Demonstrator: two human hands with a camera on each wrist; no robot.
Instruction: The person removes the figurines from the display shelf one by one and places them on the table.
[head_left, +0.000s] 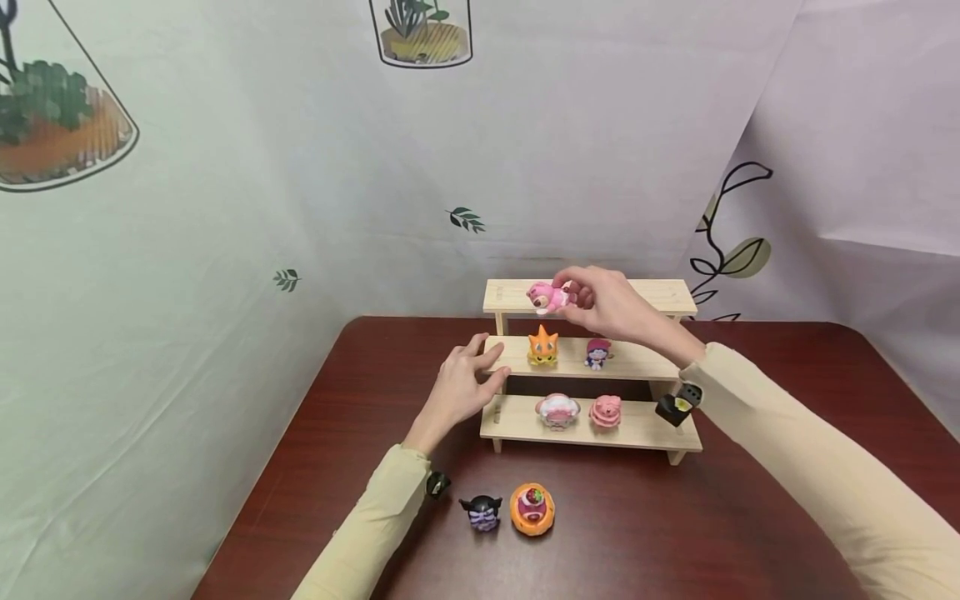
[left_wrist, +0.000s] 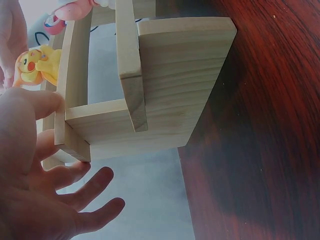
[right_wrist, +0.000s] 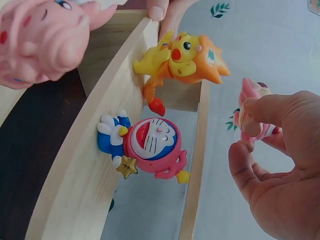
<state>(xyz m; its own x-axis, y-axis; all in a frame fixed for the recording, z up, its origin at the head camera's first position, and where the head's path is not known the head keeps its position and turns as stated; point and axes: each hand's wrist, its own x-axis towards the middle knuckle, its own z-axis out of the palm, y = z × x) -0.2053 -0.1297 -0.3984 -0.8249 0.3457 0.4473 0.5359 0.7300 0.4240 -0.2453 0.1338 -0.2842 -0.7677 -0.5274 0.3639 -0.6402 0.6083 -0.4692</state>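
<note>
My right hand (head_left: pixel 603 304) pinches a pink bear figurine (head_left: pixel 547 297) between thumb and fingertips, where it overlaps the top shelf in the head view. In the right wrist view, fingers partly cover the bear (right_wrist: pixel 250 95). At the stand's left end, my left hand (head_left: pixel 461 383) grips the middle board of the wooden display stand (head_left: pixel 577 433) with thumb and fingers, the other fingers spread. On that board sit an orange-and-yellow figurine (head_left: pixel 543 348) and a blue-and-white cat figurine in a pink hood (head_left: pixel 597 354).
A white-and-pink figurine (head_left: pixel 557 412) and a pink pig-like figurine (head_left: pixel 606 412) occupy the lowest board. In front, a black-and-purple figurine (head_left: pixel 482 512) and an orange round piece with a berry top (head_left: pixel 532 509) lie on the dark red table (head_left: pixel 637 525). Printed cloth (head_left: pixel 337 167) hangs behind.
</note>
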